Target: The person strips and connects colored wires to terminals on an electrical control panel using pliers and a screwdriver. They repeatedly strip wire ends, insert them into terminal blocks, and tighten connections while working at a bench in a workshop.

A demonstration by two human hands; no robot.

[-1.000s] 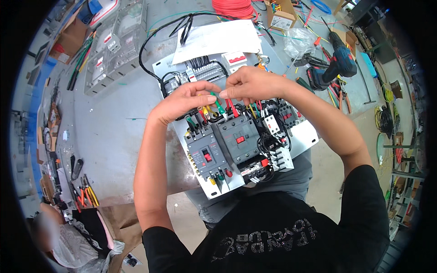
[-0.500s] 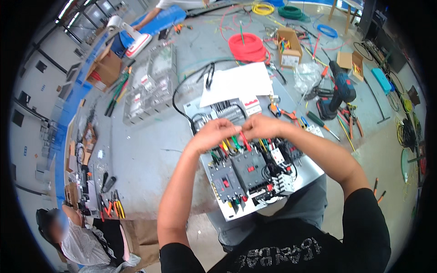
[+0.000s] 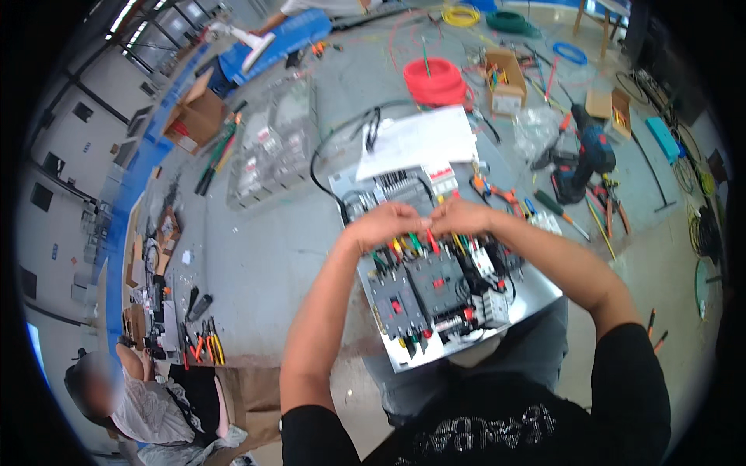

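Over a metal mounting plate of electrical parts, my two hands meet fingertip to fingertip. The fingers of my left hand are pinched together; what they grip is hidden. My right hand pinches at the upper end of a red-sleeved wire, which runs down toward a large grey circuit breaker. A green-sleeved wire stands close to my left fingertips. To the left is a second grey breaker with a red switch. A white miniature breaker sits beyond my right hand.
White paper sheets cover the plate's far end. A cordless drill, a screwdriver and pliers lie right. Clear plastic covers and a red wire coil lie farther off. Another person is at lower left.
The whole view has shifted, with the bench and plate appearing slightly farther right. My hands remain together at the red-sleeved wire, with the fingertips drawn closer to each other.
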